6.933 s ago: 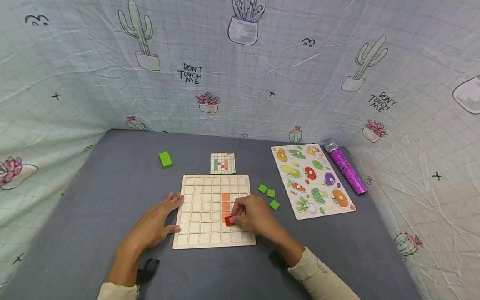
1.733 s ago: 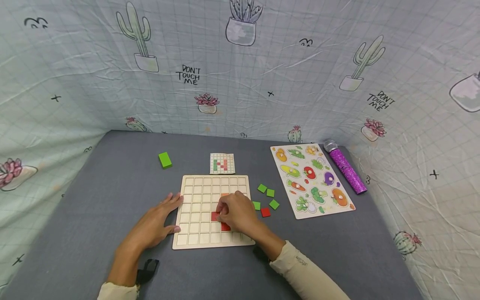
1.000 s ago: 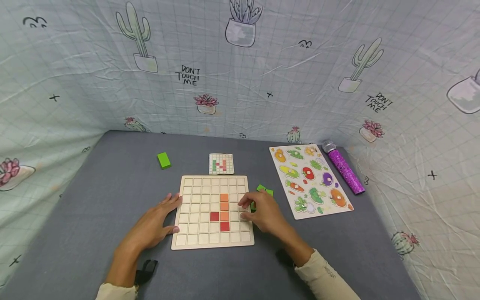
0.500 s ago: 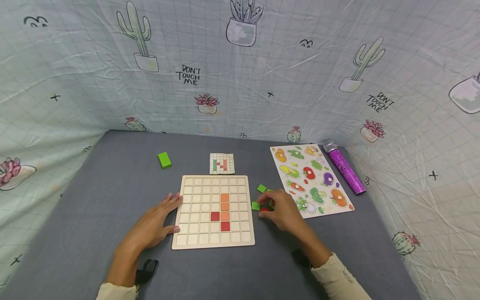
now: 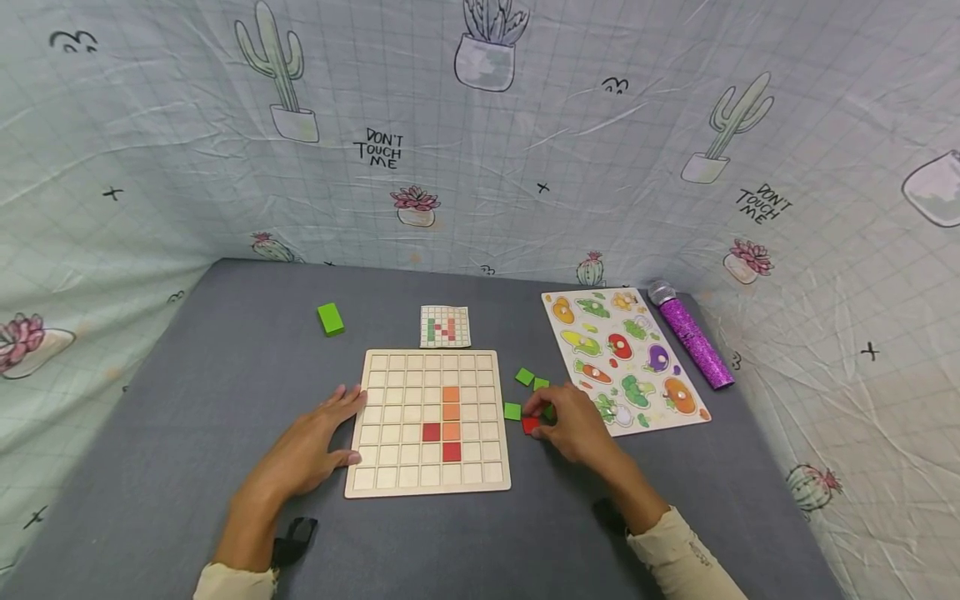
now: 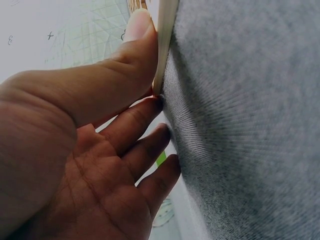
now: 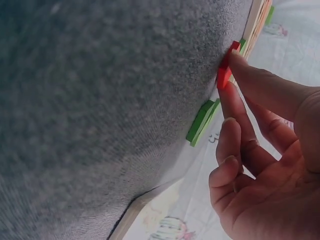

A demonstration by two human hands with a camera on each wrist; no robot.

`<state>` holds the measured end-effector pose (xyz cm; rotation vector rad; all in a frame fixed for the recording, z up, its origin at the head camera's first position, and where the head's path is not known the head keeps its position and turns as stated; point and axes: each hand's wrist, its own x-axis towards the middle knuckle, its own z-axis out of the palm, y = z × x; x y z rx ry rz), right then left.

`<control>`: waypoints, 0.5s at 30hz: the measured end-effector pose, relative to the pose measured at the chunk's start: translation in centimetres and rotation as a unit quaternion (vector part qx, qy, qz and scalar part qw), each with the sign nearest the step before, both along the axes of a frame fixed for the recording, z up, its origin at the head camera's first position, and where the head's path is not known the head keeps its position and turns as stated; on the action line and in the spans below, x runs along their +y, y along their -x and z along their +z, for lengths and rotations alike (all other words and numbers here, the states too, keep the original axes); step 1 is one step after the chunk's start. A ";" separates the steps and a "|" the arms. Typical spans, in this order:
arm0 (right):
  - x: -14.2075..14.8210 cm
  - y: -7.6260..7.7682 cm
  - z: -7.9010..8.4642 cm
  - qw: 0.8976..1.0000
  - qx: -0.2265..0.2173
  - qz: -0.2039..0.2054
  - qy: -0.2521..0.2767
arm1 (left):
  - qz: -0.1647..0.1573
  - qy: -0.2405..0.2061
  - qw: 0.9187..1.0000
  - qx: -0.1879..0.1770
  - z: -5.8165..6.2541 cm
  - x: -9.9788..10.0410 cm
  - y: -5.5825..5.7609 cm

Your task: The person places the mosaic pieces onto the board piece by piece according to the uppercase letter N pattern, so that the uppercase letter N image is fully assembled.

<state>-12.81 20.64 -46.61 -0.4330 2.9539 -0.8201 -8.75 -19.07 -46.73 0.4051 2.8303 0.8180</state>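
The board (image 5: pixel 386 477) holds five tiles (image 5: pixel 451 412); green tiles (image 5: pixel 512 412) lie right, unplaced; left hand (image 5: pixel 311 443), uncurled, touches its left edge; right hand (image 5: pixel 573 423) pinches a red tile (image 5: pixel 530 426).

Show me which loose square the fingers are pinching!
The red square, in the right hand; the other loose squares beside the wooden board are all green.

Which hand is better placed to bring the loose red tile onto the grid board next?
The right hand, most likely: it pinches the loose red square tile, just right of the wooden grid board. The left hand touches the board's left edge, farther from that tile.
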 end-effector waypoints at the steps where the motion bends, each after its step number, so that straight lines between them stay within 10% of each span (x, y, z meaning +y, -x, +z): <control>1: 0.0 0.0 0.0 1.000 -0.002 0.000 -0.001 | 0.000 0.000 1.000 -0.001 0.0 0.0 0.0; 15: -0.7 -0.3 0.4 1.000 -0.007 -0.006 0.025 | -0.003 -0.006 1.000 0.003 0.0 0.0 0.0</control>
